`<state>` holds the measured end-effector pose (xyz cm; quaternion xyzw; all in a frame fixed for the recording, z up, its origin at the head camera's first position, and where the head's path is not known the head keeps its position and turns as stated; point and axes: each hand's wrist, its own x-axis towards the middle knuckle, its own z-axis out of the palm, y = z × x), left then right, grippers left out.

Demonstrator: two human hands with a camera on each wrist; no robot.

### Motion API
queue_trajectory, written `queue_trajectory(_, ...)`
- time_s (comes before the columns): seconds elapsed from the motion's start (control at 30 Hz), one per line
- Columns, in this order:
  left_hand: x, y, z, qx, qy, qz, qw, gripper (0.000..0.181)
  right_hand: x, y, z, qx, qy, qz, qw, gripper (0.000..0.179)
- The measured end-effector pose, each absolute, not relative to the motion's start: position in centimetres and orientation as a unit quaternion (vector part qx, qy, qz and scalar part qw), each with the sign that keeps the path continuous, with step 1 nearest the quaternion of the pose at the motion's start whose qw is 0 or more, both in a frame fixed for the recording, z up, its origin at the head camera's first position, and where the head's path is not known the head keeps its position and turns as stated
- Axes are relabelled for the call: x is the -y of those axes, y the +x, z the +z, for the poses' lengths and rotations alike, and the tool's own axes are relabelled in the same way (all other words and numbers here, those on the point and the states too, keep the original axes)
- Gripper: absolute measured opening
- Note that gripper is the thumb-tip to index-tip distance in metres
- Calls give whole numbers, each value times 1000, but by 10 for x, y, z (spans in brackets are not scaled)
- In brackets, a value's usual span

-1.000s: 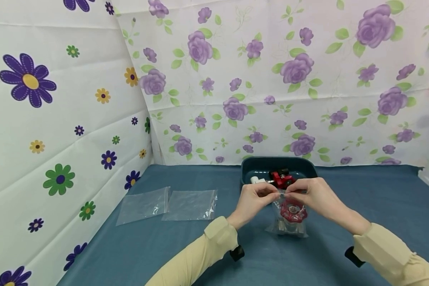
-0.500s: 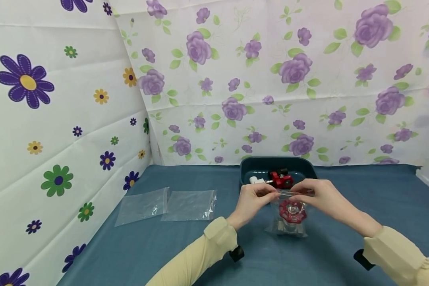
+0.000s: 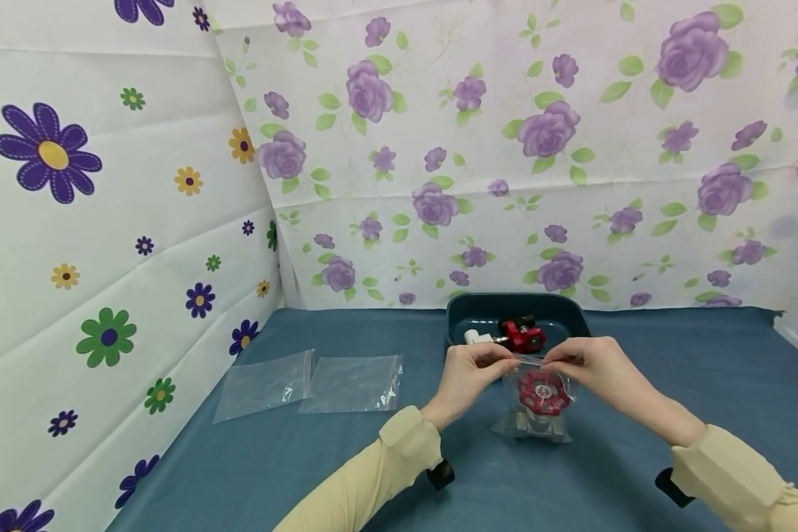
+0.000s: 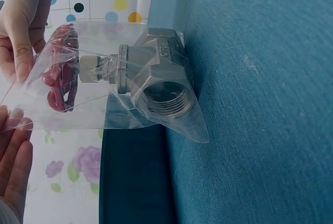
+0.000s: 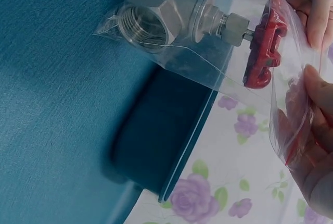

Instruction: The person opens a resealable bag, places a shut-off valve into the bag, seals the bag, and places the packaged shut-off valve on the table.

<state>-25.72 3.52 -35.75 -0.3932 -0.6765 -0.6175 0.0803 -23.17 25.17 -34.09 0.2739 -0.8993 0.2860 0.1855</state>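
A clear zip bag [image 3: 505,426] stands on the blue cloth with a valve [image 4: 156,60] inside it. The valve has a red handwheel [image 3: 544,394] at its upper end and a silver threaded metal body [image 5: 182,13] at the bottom. My left hand [image 3: 468,378] pinches the left part of the bag's top edge between thumb and fingers. At the right part of that edge, my right hand [image 3: 608,373] pinches the plastic too. A red line along the bag's mouth shows in the right wrist view. The fingertips partly hide the mouth in the head view.
Behind the hands is a dark teal tray [image 3: 462,304] holding a red fitting [image 3: 525,337] and a white piece [image 3: 476,337]. Two flat clear bags [image 3: 266,386] lie on the blue table cloth [image 3: 253,473] to the left. Flowered sheets hang behind and at the left.
My right hand has slid a little to the right along the bag's top edge, then back slightly. My left hand has kept its place. The valve stays standing in the bag.
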Motion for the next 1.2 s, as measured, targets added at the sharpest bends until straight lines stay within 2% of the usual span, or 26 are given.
queue_trajectory(0.1,-35,-257,-358,677,-393,-617,82,7,-250,-232,-340,900,276,276,196,17)
queue_trajectory(0.5,-36,-258,-356,681,-396,-608,96,6,-250,-231,-338,906,263,280,179,14)
queue_trajectory(0.93,-36,-258,-357,681,-400,-606,96,6,-249,-231,-340,905,277,234,222,15)
queue_trajectory(1.03,-36,-257,-357,680,-403,-606,96,6,-250,-230,-339,905,271,258,203,11)
queue_trajectory(1.2,-37,-260,-360,679,-400,-608,98,6,-251,-230,-336,912,229,317,123,7)
